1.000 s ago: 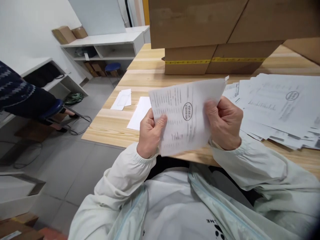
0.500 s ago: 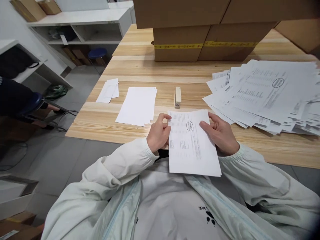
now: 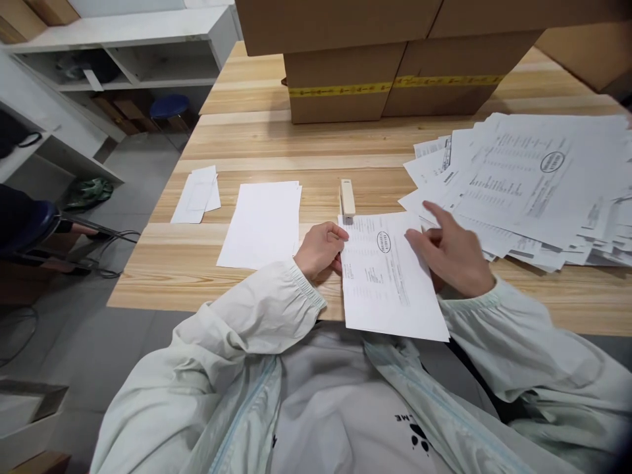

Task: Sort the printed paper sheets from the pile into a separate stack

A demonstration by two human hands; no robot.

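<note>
My left hand (image 3: 323, 250) pinches the left edge of some printed sheets (image 3: 390, 283) that carry an oval stamp mark. Their near edge sticks out past the table's front edge. At the right edge of the sheets, my right hand (image 3: 451, 250) is lifted, its thumb and forefinger apart, with nothing seen between them. A cream stapler (image 3: 347, 199) stands on the table just beyond the sheets' top left corner. The sheets' corner reaches up to the stapler's near end.
A spread heap of printed papers (image 3: 533, 184) covers the table's right side. Blank sheets (image 3: 261, 224) and smaller paper slips (image 3: 196, 195) lie at left. Stacked cardboard boxes (image 3: 340, 92) stand at the back. A blue stool (image 3: 169, 106) is beyond the table; part of a person shows at far left.
My right hand has let go of the sheets' right edge and spread its fingers. The sheets have come closer to the stapler, with my left hand still on them. The camera view has shifted slightly.
</note>
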